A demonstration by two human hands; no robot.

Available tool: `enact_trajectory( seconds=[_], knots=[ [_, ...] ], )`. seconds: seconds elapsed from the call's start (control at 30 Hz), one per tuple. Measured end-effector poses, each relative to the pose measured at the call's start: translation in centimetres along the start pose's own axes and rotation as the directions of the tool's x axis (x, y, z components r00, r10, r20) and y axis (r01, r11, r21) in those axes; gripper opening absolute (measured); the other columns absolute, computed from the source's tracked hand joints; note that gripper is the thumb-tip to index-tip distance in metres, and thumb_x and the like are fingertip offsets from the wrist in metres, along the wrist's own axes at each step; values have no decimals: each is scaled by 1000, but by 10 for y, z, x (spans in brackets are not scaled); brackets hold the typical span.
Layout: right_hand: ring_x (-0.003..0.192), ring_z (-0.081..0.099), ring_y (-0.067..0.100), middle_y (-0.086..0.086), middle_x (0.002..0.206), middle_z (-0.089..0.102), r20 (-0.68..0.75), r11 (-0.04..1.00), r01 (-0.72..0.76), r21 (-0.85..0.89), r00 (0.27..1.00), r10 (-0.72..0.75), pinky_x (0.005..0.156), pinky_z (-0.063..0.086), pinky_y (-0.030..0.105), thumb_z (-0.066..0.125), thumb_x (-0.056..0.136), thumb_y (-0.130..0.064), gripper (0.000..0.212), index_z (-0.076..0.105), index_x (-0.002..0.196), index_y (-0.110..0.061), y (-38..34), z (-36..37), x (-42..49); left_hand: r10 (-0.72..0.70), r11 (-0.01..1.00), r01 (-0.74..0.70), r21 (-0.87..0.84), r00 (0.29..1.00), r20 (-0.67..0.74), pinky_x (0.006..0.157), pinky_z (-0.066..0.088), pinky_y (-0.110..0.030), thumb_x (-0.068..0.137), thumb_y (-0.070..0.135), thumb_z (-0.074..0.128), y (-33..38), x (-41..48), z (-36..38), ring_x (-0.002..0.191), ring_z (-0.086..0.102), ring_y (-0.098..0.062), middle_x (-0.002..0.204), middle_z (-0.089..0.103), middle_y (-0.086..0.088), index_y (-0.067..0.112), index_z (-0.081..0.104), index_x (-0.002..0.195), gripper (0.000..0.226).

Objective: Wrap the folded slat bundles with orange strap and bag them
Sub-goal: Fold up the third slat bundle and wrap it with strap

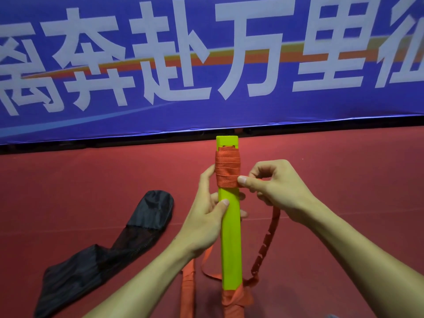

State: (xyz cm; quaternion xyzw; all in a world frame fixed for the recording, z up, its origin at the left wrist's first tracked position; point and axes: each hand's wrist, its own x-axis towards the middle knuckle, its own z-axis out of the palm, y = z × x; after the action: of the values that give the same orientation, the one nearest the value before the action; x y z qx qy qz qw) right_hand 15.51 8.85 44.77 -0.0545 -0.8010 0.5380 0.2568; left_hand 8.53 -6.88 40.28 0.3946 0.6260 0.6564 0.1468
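Note:
A lime-green folded slat bundle (231, 237) stands upright in the middle of the view. Orange strap (227, 169) is wound several times round its upper part. My left hand (206, 216) grips the bundle at mid-height, thumb across its front. My right hand (273, 184) pinches the strap at the bundle's right edge, just below the wound turns. The loose strap runs down from this hand to the floor, where more orange strap (236, 297) bunches at the bundle's foot. A black mesh bag (110, 246) lies flat on the floor to the left.
The red floor (344, 180) stretches around me. A blue banner (206, 65) with large white characters hangs straight ahead, its lower edge just behind the bundle's top. A second orange-wrapped piece (188, 290) lies by my left forearm.

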Motion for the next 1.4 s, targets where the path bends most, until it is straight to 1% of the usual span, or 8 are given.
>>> enact_trajectory(
  seconds=[0.23,0.47,0.7,0.9,1.07,1.17,1.27,1.4],
  knots=[
    [58,59,15,6,72,71,-74,974,-91,209,991,108,44,40,21,78,79,-9,26,60,60,-7,-6,2,-2,62,994,-63,-84,998,-23,74,60,-49,102,-9,39,8,-4,8,72,69,-37,102,71,-20,69,34,130,83],
    [42,51,15,6,49,53,-137,833,-134,537,961,242,43,45,22,75,75,7,38,45,56,-7,-4,28,-7,73,992,-56,109,985,-155,82,59,-35,90,4,71,3,-2,11,88,74,-16,107,74,5,68,28,139,91],
    [50,57,21,14,57,63,-166,895,-43,444,978,130,49,51,26,81,70,4,32,51,58,-1,-2,32,-9,71,899,37,436,971,-230,62,55,-15,81,15,82,9,0,1,60,68,-8,87,66,12,55,22,149,100],
    [48,47,12,3,54,59,-32,953,-86,291,995,99,47,41,21,72,82,0,3,73,80,2,4,19,-3,45,914,82,397,953,-300,58,50,-13,80,17,84,4,3,-11,54,64,-7,87,71,11,52,28,150,96],
    [48,44,12,6,64,64,61,989,-91,114,995,84,47,37,22,57,94,2,18,69,88,-9,4,11,1,-23,942,121,313,953,-301,65,62,-42,80,18,83,-8,7,-15,52,58,-15,84,73,12,66,31,140,93],
    [47,36,11,1,59,55,127,993,-120,20,985,116,47,30,22,44,100,1,31,69,90,-14,3,8,2,-15,949,107,297,955,-297,59,58,-37,81,17,83,-11,9,-17,51,55,-14,84,73,12,67,32,139,92],
    [48,29,10,0,56,41,199,961,-254,113,953,228,47,24,22,38,100,-2,35,68,84,-12,-1,7,2,-11,952,100,291,956,-293,56,51,-31,82,16,82,-10,9,-17,51,58,-12,85,73,8,61,34,143,90],
    [47,23,10,-3,54,31,248,937,-296,187,937,246,45,18,22,60,94,-17,25,59,69,-13,-5,2,1,-22,960,100,260,958,-287,58,50,-30,83,13,80,-8,9,-16,53,60,-13,88,73,6,60,36,143,88]
  ],
)
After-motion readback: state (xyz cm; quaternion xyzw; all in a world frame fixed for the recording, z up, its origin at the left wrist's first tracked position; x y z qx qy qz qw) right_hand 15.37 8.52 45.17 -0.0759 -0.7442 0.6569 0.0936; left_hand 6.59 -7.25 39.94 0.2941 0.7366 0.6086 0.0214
